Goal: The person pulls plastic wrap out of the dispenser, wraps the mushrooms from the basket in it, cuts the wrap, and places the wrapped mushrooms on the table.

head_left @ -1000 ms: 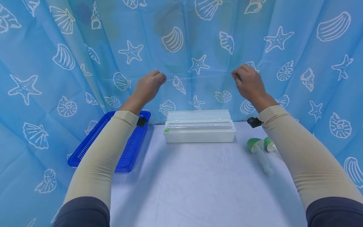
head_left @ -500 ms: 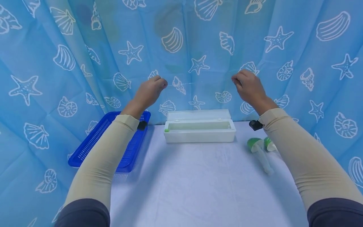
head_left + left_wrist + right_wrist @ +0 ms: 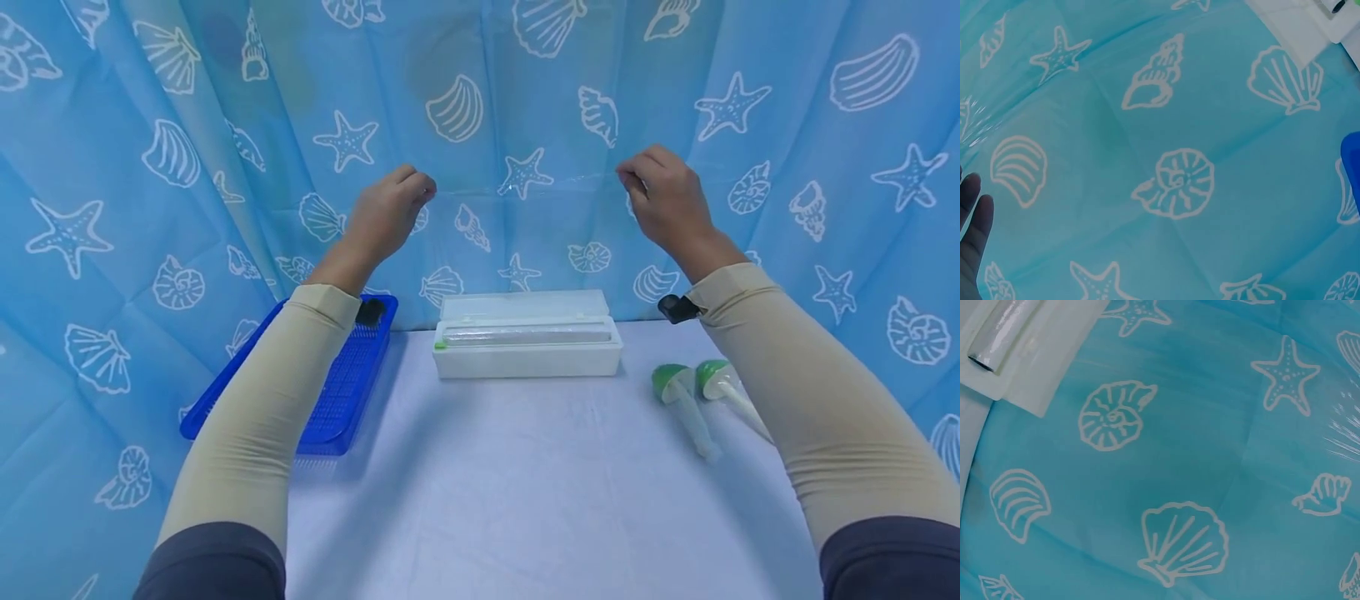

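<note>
Between both raised hands stretches a clear sheet of cling film point(image 3: 566, 181), its upper edge a faint shiny line in the head view. My left hand point(image 3: 382, 212) pinches one end with curled fingers, and my right hand point(image 3: 667, 200) pinches the other. Wrinkles of the cling film point(image 3: 984, 128) glint at the left wrist view's edge, near two fingertips point(image 3: 979, 219). Below the hands stands a white cling film box point(image 3: 525, 363), lid raised, with a shiny roll point(image 3: 528, 336) inside. Whether the sheet still joins the roll, I cannot tell.
At the left a blue plastic basket point(image 3: 347, 408) is partly behind the left forearm. Two green-capped objects with pale stems lie at the right: one green-capped object point(image 3: 684, 400) and another point(image 3: 716, 379) beside the right sleeve. A blue shell-print curtain point(image 3: 480, 250) hangs behind the table.
Both hands have dipped slightly and then risen higher, with the film still stretched between them. The shiny roll, not visible half a second ago, shows in the box again.
</note>
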`<state>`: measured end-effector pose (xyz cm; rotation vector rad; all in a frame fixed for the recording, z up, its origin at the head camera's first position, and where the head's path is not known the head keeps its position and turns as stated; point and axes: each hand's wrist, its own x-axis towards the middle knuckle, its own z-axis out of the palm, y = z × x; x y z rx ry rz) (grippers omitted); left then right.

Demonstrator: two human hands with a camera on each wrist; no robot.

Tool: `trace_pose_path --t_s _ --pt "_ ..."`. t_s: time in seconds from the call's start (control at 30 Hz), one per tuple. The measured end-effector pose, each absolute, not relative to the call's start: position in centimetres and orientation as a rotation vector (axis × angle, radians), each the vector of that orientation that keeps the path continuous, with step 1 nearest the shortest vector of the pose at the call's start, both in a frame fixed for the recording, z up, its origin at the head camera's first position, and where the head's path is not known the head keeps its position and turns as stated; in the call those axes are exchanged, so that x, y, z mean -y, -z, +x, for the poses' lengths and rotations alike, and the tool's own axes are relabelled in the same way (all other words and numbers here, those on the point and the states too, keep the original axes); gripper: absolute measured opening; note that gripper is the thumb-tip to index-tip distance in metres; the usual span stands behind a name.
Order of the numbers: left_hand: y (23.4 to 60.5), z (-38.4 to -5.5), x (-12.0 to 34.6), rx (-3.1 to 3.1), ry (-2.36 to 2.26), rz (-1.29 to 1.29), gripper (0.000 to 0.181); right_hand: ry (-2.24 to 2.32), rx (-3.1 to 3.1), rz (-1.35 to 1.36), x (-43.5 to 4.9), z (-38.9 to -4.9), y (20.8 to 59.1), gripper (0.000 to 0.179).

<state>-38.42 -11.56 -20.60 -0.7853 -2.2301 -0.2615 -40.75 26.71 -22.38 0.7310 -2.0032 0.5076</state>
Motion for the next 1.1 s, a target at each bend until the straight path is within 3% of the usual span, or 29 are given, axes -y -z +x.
trace_pose_path --t_s 0.6,1.1 --pt "19.5 -37.6 11.8 2.239 0.240 -0.781 0.016 -0.563 2.020 0.659 -26.3 -40.1 21.5 0.023" --pt "21.2 -35.6 11.5 2.168 0.266 -0.938 0.013 -0.471 2.064 0.723 -28.3 -38.5 23.2 0.018"
